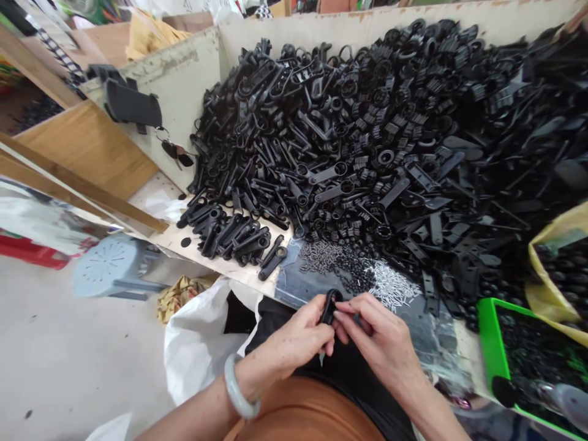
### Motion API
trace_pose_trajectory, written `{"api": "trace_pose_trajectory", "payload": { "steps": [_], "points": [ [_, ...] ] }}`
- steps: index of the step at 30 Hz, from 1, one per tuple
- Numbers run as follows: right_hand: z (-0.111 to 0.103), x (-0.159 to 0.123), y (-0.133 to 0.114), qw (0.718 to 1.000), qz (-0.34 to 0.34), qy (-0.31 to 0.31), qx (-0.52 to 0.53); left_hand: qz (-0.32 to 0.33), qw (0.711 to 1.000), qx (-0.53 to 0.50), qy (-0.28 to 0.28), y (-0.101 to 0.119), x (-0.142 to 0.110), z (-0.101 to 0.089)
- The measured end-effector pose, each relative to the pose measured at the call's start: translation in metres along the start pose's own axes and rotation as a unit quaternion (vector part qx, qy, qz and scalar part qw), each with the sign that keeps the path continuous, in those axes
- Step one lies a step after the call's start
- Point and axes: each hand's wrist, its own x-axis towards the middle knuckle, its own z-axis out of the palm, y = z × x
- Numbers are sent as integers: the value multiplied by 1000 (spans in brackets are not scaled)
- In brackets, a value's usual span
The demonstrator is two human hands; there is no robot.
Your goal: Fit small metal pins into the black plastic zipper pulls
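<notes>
So the black part (329, 308) is up in the air over the lap, just off the near edge of the bench (234, 267), ring end up. The left hand (301, 334) is clamped on it, thumb on one side and fingers curled round the other. The right hand (379, 327) is right up against it, thumb and fingertips bunched at the ring end. Can't tell if they're pinching some tiny bit or just the part itself. Either way the hands are pretty much together.

Right past the part, along the bench's near edge, there's a dark sheet (298, 283) with three little heaps side by side: brownish bits (320, 256) on the left, tiny black bits (356, 274) in the middle, shiny silver pins (392, 286) on the right. Toward the near left corner sits a bunch of black levers (229, 233), mostly lying side by side, plus a small black disc (185, 242).

Behind all that, a massive mound of black plastic pieces (349, 135) runs up to the far edge. Over by the right edge are a green bin (489, 337) and a yellow bag (538, 245), both holding black bits. On the left side panel (184, 79) there's a phone-style holder (133, 105) with keys (177, 153) hanging beside it.
</notes>
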Motion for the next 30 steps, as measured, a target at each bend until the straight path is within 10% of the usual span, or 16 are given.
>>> {"api": "trace_pose_trajectory", "payload": {
  "steps": [13,21,30],
  "points": [
    [3,-9,-8,997,-20,-45,-62,81,983,164,6,-15,15,-25],
    [-4,-6,-8,988,-14,-133,-82,87,990,112,1,-22,18,-32],
    [-10,-16,1,996,-4,-74,-52,83,995,61,1,-24,19,-32]
  ]
}}
